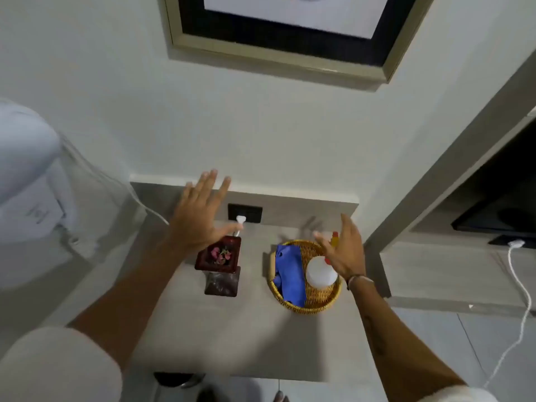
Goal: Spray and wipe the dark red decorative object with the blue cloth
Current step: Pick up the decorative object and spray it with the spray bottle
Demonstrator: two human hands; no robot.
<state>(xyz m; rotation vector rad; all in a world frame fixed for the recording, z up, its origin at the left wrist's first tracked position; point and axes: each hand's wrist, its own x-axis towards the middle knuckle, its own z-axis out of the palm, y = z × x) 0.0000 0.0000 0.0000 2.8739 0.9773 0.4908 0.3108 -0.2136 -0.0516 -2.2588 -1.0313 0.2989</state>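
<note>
The dark red decorative object (220, 265), a square vase-like piece with dried pink petals in its top, stands on the grey side table (220, 338). To its right a round wicker basket (311, 303) holds the folded blue cloth (290, 274) and a white spray bottle (320, 272) with a red and yellow nozzle. My left hand (200, 216) hovers open above and behind the red object, fingers spread. Over the basket's right side, just beside the bottle, my right hand (343, 250) is open too, touching nothing that I can see.
A black wall socket (245, 213) with a white plug sits behind the red object. A white pillow (29, 192) lies at the left. A framed picture (290, 33) hangs above. At the right, a dark screen (501, 210) and a white cable (519, 285).
</note>
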